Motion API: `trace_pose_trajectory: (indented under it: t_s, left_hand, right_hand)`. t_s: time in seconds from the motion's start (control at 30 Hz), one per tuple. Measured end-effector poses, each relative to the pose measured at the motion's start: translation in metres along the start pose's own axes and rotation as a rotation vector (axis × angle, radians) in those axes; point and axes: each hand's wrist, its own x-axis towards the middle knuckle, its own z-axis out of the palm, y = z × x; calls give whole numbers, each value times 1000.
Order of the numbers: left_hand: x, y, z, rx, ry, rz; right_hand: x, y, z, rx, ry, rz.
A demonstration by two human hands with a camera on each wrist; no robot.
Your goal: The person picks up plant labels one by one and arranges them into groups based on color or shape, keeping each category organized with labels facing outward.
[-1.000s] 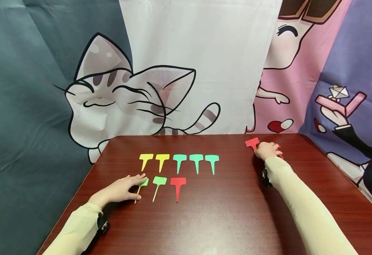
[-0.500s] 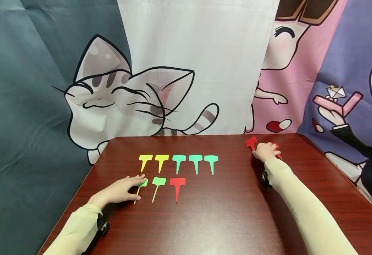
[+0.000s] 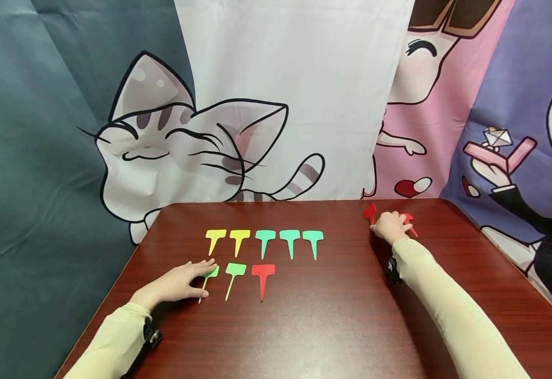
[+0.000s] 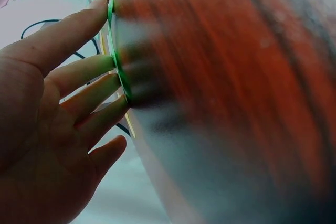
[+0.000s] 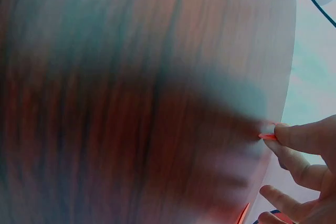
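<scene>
At the far right of the table, my right hand [image 3: 389,227] pinches the stem of a red T-shaped plant label [image 3: 370,212] between thumb and finger. In the right wrist view this red label [image 5: 268,136] shows as a thin edge at the fingertips. A second red plant label [image 3: 408,220] lies just right of that hand, partly covered by it. With fingers spread and fairly straight, my left hand [image 3: 181,281] rests on a light green plant label [image 3: 212,272]. The left wrist view shows the fingertips touching the green label [image 4: 118,61] edge-on.
Two yellow labels [image 3: 216,237] and three teal labels [image 3: 289,238] form a back row on the brown table [image 3: 323,326]. In front lie another light green label [image 3: 234,271] and a red label [image 3: 263,273]. A printed cloth backdrop [image 3: 304,63] stands behind the table.
The right hand has shifted slightly left, and the red plant label it pinches has turned and tilted. More of the second red label shows. The left hand has stayed in place.
</scene>
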Motion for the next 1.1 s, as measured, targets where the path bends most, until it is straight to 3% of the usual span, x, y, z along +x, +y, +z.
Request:
trace_pose_trajectory:
  t_s: [0.37,1.1]
  left_hand:
    - [0,0,-1,4,14,5]
    - [-2,2,-2,-1,15,12]
  right_hand:
    - [-11,-13,-3,9,-17,-87]
    - [-28,-25,12,22,20,-231]
